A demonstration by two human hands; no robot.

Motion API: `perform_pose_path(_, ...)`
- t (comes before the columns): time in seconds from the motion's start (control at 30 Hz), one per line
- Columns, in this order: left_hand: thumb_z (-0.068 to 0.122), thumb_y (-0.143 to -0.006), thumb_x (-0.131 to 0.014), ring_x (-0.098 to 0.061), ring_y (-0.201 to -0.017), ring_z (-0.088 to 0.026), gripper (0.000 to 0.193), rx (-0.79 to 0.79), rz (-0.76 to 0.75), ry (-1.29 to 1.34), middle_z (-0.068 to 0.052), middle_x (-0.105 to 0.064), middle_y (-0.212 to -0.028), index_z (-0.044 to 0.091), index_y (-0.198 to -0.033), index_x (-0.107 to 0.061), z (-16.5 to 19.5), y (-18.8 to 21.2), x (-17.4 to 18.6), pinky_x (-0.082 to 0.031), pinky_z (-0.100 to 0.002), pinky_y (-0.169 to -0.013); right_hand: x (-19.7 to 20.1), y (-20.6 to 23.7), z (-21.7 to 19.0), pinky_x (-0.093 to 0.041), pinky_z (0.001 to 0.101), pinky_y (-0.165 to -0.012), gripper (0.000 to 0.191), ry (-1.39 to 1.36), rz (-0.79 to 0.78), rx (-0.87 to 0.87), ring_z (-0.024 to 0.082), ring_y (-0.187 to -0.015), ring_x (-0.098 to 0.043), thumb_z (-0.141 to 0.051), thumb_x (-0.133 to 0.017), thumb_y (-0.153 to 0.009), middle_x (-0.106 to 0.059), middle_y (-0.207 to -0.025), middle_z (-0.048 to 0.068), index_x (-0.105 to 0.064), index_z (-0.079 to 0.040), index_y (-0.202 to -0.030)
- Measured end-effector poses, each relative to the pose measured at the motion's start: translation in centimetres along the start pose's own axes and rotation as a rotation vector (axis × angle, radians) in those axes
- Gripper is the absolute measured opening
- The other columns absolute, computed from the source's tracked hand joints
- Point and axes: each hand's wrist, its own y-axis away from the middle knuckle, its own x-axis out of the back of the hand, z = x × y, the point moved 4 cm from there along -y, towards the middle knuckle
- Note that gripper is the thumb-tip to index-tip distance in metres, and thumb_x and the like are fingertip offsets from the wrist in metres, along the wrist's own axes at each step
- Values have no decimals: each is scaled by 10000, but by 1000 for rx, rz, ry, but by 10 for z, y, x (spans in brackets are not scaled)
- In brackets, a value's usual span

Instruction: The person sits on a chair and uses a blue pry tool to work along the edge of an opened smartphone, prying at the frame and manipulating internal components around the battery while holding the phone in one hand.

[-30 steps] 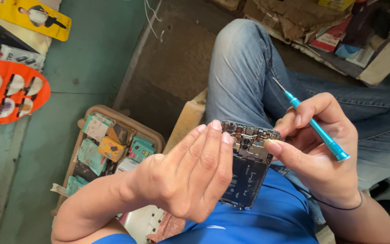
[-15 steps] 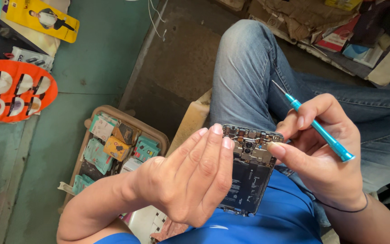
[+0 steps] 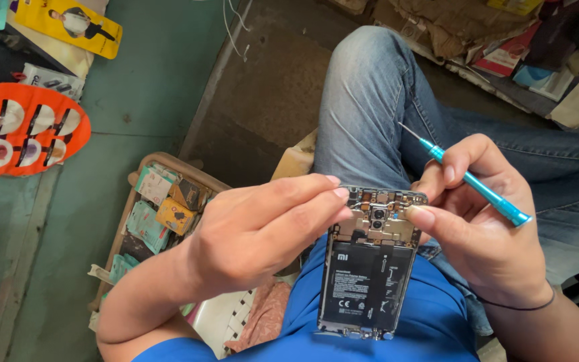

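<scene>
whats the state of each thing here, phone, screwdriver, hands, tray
phone: back cover off, battery and board exposed, held upright over the lap
screwdriver: gripped in right hand, tip off the phone
left hand: fingertips at phone's top edge
tray: on floor, filled with small packets

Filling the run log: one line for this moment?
left hand: fingertips on opened phone | right hand: grips blue screwdriver, steadies phone
</scene>
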Motion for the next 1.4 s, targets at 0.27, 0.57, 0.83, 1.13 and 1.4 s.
perform_pose_path(0.27, 15, -888, -799, -733, -919, -284, 305, -96, -134, -88, -200, -682, -1057, -135, -1105, -646, 2, -4, 3, -622, -352, -769, 2, 0, -1, -597, 285, -770, 336, 13, 6, 2, 168, -860, -691, 148, -697, -915, -658, -955, 148, -483, -17, -1113)
perform_pose_path(0.57, 8, -859, -780, -734, -904, -285, 291, -48, -159, -57, -180, -683, -1036, -114, -1088, -648, 3, -8, 7, -621, -351, -757, 0, -1, -2, -596, 286, -768, 322, -9, -3, -25, 171, -858, -691, 152, -687, -926, -657, -955, 144, -483, -16, -1110)
perform_pose_path(0.83, 4, -906, -772, -726, -875, -259, 261, -20, -151, 0, -154, -680, -1035, -95, -1110, -641, 0, -10, 7, -610, -332, -720, -1, -2, -3, -593, 279, -761, 315, 3, -9, -26, 165, -858, -688, 147, -684, -928, -656, -941, 144, -484, -17, -1107)
perform_pose_path(1.13, 10, -906, -814, -730, -846, -240, 211, 191, -52, 134, -128, -707, -950, -21, -1055, -668, -10, -5, 1, -591, -305, -720, 0, 2, -5, -593, 288, -777, 316, -14, -5, -4, 161, -821, -688, 142, -694, -933, -659, -943, 149, -485, -17, -1110)
perform_pose_path(1.4, 72, -947, -748, -720, -893, -61, 203, 947, -134, 985, -58, -766, -990, -26, -1120, -706, -37, 20, -28, -601, -215, -807, -1, 11, -7, -588, 279, -845, 377, 159, 68, 93, 144, -941, -668, 178, -731, -891, -660, -979, 114, -485, -49, -1065)
